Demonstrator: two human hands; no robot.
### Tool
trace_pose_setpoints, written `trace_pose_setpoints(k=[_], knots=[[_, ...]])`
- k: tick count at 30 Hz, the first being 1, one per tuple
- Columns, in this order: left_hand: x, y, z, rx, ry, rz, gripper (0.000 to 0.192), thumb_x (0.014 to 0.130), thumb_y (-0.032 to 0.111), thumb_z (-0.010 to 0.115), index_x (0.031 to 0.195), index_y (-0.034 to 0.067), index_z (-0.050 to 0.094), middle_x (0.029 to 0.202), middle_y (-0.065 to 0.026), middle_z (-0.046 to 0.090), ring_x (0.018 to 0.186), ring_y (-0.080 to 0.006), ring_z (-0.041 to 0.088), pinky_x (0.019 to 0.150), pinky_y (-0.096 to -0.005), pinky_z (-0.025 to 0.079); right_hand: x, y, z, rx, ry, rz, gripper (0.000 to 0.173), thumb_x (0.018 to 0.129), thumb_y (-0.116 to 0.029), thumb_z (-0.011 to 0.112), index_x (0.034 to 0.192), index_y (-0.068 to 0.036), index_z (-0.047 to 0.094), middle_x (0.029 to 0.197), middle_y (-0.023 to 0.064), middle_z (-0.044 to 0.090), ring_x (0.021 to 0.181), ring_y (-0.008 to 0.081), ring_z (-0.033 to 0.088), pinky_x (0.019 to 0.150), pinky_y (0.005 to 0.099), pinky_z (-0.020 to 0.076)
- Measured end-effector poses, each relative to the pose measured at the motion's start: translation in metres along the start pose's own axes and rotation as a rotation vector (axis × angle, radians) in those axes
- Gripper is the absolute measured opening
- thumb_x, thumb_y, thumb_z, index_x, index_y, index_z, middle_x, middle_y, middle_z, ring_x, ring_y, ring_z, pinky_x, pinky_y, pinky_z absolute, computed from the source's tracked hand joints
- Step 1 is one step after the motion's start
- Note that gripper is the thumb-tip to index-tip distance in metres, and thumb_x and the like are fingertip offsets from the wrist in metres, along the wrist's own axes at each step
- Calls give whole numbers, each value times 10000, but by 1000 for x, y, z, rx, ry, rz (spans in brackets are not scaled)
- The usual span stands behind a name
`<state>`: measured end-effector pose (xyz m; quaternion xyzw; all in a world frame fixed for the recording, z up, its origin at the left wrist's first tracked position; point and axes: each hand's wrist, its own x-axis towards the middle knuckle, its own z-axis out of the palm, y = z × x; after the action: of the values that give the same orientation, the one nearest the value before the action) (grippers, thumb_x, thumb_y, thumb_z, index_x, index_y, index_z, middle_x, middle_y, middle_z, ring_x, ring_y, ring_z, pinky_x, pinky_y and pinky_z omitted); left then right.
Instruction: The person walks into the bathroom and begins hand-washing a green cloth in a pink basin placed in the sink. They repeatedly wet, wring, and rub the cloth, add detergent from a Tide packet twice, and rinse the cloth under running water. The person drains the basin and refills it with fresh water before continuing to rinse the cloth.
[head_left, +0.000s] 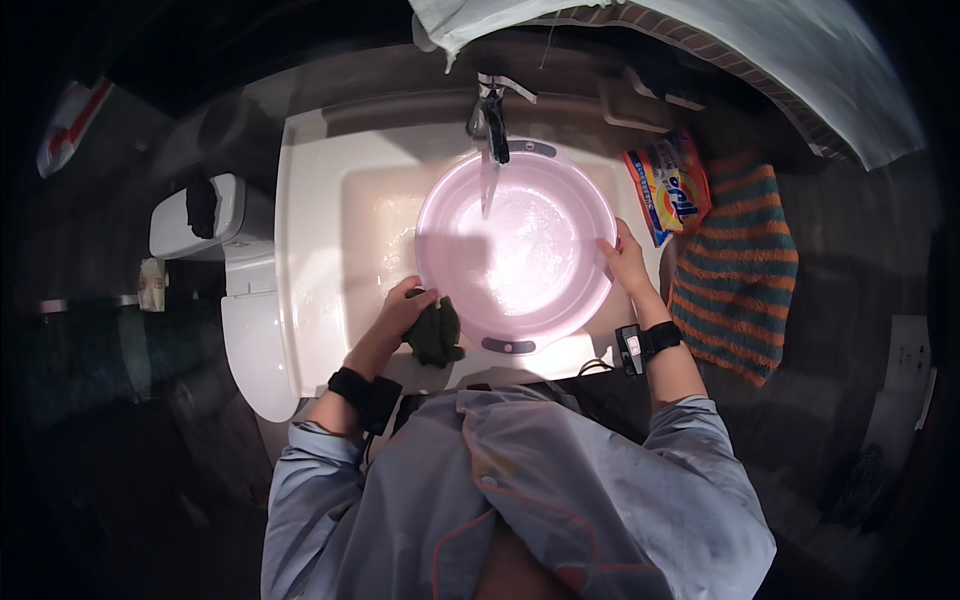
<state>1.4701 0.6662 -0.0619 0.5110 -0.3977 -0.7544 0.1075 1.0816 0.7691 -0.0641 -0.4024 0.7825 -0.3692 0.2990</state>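
Note:
A round pink plastic basin (442, 187) rests in the white sink (315, 225), under the chrome faucet (493, 124). A stream of water falls from the spout into the basin, where shallow water shines. My left hand (405, 307) holds a dark green cloth (435, 330) at the basin's lower left edge; its fingers are beside the rim, and whether they also grip it I cannot tell. My right hand (625, 259) grips the basin's right rim, thumb on the inside and fingers outside.
An orange detergent bag (670, 187) lies right of the sink, beside a striped orange and green towel (739, 277). A white toilet (259, 352) stands at the left, with a dark cloth (201, 208) on its tank. A soap dish (634, 105) sits at the back right.

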Motion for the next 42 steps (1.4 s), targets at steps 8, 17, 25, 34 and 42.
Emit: trace_pose_setpoints(k=[8, 17, 25, 34, 42], knots=[[-78, 78, -63, -167, 17, 275, 254, 840, 87, 648, 1086, 32, 615, 970, -70, 638, 883, -136, 590, 801, -256, 471, -27, -17, 76, 456, -274, 131, 578, 855, -42, 589, 1391, -62, 372, 1184, 90, 584, 1030, 166, 577, 865, 279, 474], [-148, 160, -60, 96, -106, 586, 469, 806, 241, 580, 1177, -46, 560, 876, -127, 668, 664, -102, 511, 643, -212, 411, -65, -105, 99, 667, -778, 800, 500, 837, -175, 643, 1299, -70, 483, 1171, 101, 593, 978, 199, 615, 802, 324, 533], [-141, 148, -81, -247, -96, 638, 448, 864, 258, 525, 1203, -32, 491, 809, -92, 588, 629, -120, 508, 549, -206, 394, -67, -68, 116, 1064, -782, 581, 574, 804, -153, 675, 1326, -96, 444, 1208, 118, 559, 1017, 245, 590, 847, 393, 514], [-90, 128, -47, -670, 54, 513, 328, 925, 225, 539, 1198, 44, 551, 1130, -47, 578, 1040, -174, 558, 934, -335, 455, -36, -31, 72, 61, -111, 61, 620, 814, -101, 609, 1380, -110, 357, 981, 172, 653, 879, 268, 654, 781, 366, 511], [4, 54, 24, -505, -120, 75, 484, 819, -44, 469, 1291, 30, 389, 1148, -172, 542, 1009, -258, 596, 871, -332, 526, -23, 2, 78, -81, -24, -17, 665, 825, -190, 630, 1410, -124, 322, 937, 168, 654, 776, 275, 635, 742, 365, 500]])
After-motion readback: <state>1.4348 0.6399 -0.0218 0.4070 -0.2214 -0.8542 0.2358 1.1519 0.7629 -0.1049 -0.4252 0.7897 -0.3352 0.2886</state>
